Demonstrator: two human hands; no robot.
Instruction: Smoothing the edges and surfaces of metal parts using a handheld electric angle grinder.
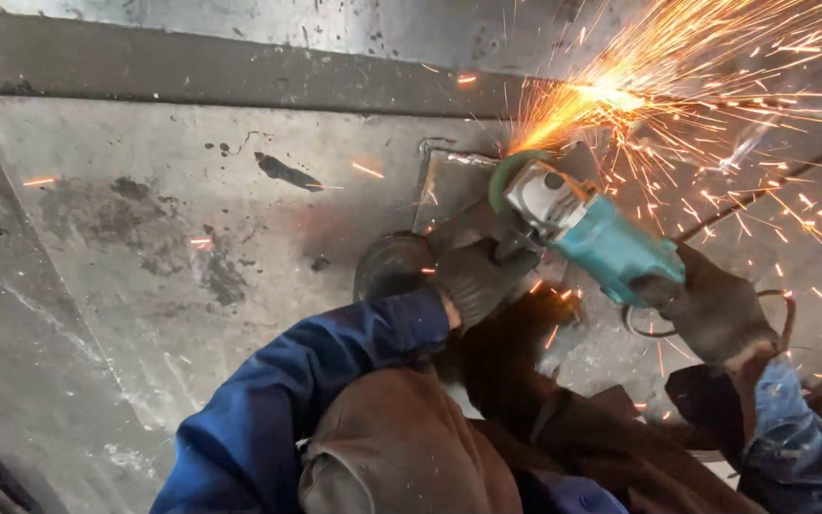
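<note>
two gloved hands are steering a teal-bodied angle grinder (594,233) with a grey metal head across a small steel plate (449,190) lying on a large scuffed grey steel sheet (145,219). the left hand (473,271), in a dark worn leather glove, is clenching around the front of the tool near its side grip, while the right hand (715,309), in a similar brown glove, is wrapping tightly around the rear of the body. the green-guarded disc (516,171) is touching the far edge of the small plate, and orange sparks (639,95) are fanning up and to the right, away from the person.

judging from this, the pass is going well when the disc is kept at a shallow angle, pressure is staying light and even, and the spray is continuing to fly away from the body and the trailing black cable (763,190).

the big sheet is looking matte, stained and spattered; the blue jacket sleeves (297,400) are looking coarse, and a brown leather apron (401,447) is creasing beneath them.
</note>
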